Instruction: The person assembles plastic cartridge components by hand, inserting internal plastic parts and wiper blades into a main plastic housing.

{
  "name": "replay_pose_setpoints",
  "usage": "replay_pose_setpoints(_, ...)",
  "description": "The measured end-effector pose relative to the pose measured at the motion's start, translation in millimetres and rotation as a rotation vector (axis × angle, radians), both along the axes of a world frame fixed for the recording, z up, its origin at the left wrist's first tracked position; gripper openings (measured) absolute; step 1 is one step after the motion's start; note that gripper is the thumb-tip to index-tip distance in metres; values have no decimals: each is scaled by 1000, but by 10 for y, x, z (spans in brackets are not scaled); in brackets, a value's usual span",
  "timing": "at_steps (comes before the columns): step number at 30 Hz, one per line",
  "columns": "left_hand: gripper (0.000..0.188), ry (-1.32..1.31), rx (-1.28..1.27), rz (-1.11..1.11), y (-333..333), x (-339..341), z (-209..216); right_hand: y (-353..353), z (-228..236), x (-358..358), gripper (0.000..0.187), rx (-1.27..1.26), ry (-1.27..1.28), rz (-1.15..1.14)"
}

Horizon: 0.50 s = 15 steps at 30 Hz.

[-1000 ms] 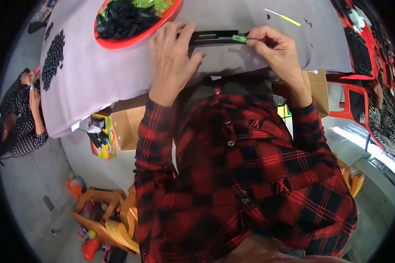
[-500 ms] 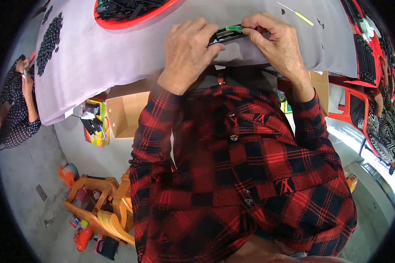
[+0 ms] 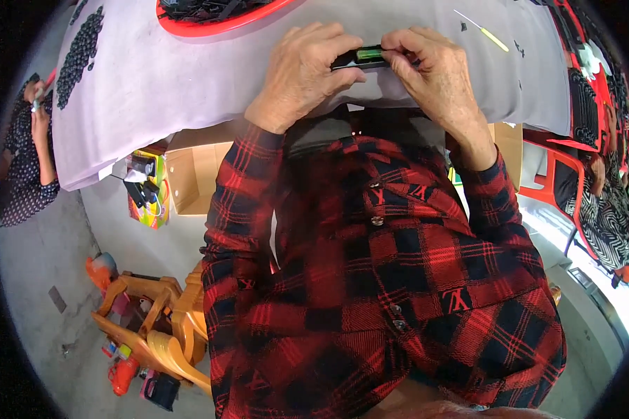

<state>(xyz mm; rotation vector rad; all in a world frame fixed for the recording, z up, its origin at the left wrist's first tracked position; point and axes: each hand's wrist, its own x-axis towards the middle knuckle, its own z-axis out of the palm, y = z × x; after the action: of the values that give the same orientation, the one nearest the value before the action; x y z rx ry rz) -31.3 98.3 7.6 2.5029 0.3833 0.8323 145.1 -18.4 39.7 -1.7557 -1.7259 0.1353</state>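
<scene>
Over the pale cloth-covered table (image 3: pixel 168 91), my left hand (image 3: pixel 302 73) grips one end of a narrow black plastic casing (image 3: pixel 346 61) between thumb and fingers. At its other end is my right hand (image 3: pixel 435 73), its thumb and fingers closed on the casing. A small green strip (image 3: pixel 369 54) lies along the casing's top, between the two hands. The fingers cover both ends of the casing. Beyond my left hand stands a red basin (image 3: pixel 217 30) heaped with black plastic parts (image 3: pixel 210 8).
A thin screwdriver (image 3: pixel 495 40) with a yellow-green handle lies at the right, near small black bits (image 3: pixel 519 49). Many small black pieces (image 3: pixel 82 56) are piled at the far left. People sit at both sides. Below are a cardboard box (image 3: pixel 196 174) and a wooden child's seat (image 3: pixel 154 314).
The green strip, tilted at my right fingertips before, now lies flat along the casing. My right hand has shifted slightly and closed on the casing's end. The whole view has shifted a little.
</scene>
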Motion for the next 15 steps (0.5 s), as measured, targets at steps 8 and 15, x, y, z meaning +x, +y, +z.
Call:
replay_pose_setpoints(8, 38, -2, -49, -38, 62, -76, -8, 8, 16, -112, 10, -70, 38, -128)
replay_pose_setpoints(15, 41, -126, -147, -3, -31, -91, -82, 30, -157, -186, 12, -14, 132, -292)
